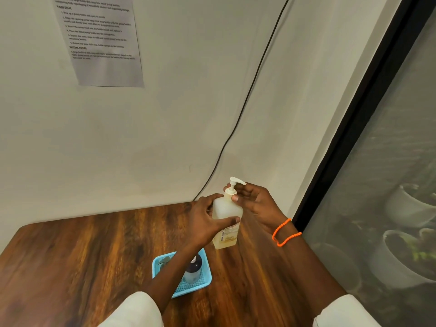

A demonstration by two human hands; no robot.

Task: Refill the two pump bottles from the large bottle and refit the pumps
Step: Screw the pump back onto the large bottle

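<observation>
A translucent pump bottle (227, 223) of pale yellowish liquid is held upright above the wooden table (94, 251). My left hand (207, 220) grips its body from the left. My right hand (254, 201) pinches the white collar of its pump (233, 186), whose spout points right. A second, smaller bottle (193, 270) with a dark pump top stands in a blue mesh tray (203, 283), partly hidden behind my left forearm. No large bottle is in view.
The table meets a pale wall at the back. A black cable (247, 97) runs down the wall to the table corner. A printed sheet (99, 38) is taped on the wall. A dark-framed glass pane (377, 161) stands at the right.
</observation>
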